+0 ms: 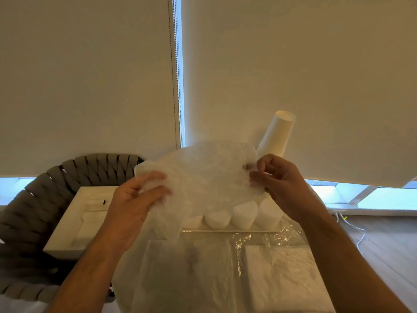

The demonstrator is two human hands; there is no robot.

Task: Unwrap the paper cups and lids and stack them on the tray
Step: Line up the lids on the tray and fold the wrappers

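1. The wrapper [203, 177], a thin translucent sheet, is held up above the table; judged light, limp and easily torn, best held at its edges.
2. Left hand [140, 195] grips its left edge; right hand [277, 179] pinches its right edge.
3. A paper cup stack [276, 134] rises tilted behind the right hand.
4. White rolls [243, 215] sit on the tray [225, 230], partly hidden by the wrapper.
5. A white box [74, 222] lies left; loose plastic film [270, 242] lies near.

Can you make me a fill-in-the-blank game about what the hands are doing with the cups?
1. Both hands, the left hand and the right hand, hold a crinkly sheet of ____ wrap.
2. The paper cup stack behind the right hand is tilted, not ____.
3. The small white cups on the tray stand in a ____.

Missing words: plastic; upright; row
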